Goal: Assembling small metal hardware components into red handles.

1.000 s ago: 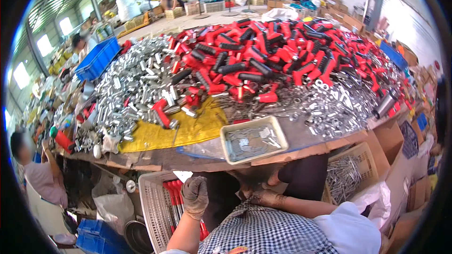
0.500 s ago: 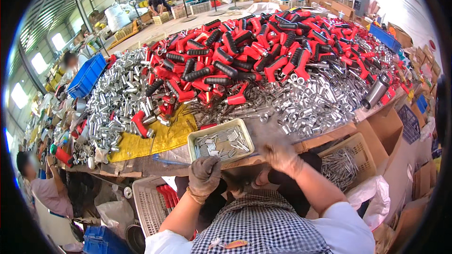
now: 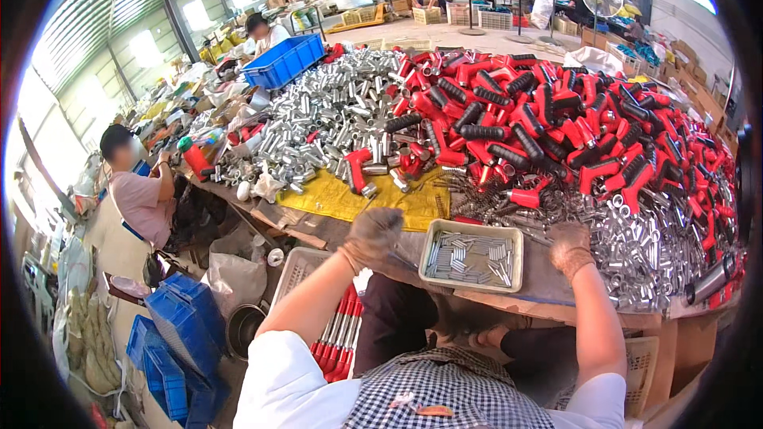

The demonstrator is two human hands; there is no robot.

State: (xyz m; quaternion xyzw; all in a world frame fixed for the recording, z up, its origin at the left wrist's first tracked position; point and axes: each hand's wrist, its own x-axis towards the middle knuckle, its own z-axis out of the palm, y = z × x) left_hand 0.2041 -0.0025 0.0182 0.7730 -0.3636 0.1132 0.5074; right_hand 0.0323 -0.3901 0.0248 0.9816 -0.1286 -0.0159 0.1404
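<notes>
My gloved left hand [image 3: 372, 236] rests on the table edge left of a small grey tray [image 3: 431, 245] that holds several short metal pins. My gloved right hand [image 3: 569, 246] sits just right of the tray, at the edge of a heap of small silver tubes [image 3: 648, 258]; whether it grips one I cannot tell. Beyond the tray lies a large pile of red and black handles [image 3: 548, 123], and dark springs [image 3: 465, 191] are strewn in front of it. A yellow sheet [image 3: 350, 200] covers the table near my left hand.
A second heap of silver tubes [image 3: 326, 123] fills the table's left side, with a blue crate [image 3: 284, 60] behind it. A white basket [image 3: 298, 270] with finished red-handled pieces [image 3: 340, 330] stands below the table. A seated person [image 3: 139, 191] works at left; blue crates [image 3: 179, 342] lie on the floor.
The view has swung left and dipped. My two hands have risen from below the table edge and spread to either side of the tray.
</notes>
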